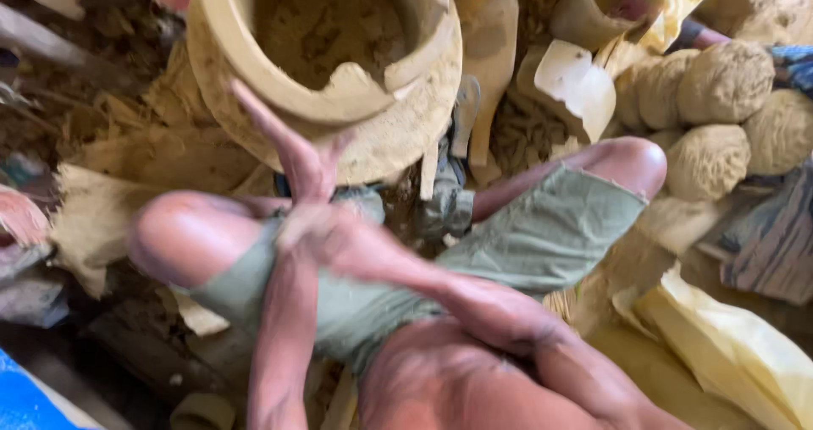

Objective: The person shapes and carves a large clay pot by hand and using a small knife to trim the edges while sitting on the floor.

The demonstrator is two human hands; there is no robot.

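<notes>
While both hands (pixel 309 184) press together with fingers out, holding nothing, the big broken clay pot (pixel 339 66) sits just above them, empty inside. Clay balls (pixel 720 108) lie far right.

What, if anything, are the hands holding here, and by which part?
Nothing that can be made out. The left hand and right hand are blurred together in front of the clay pot, below its broken rim; whether either touches it cannot be told.
</notes>
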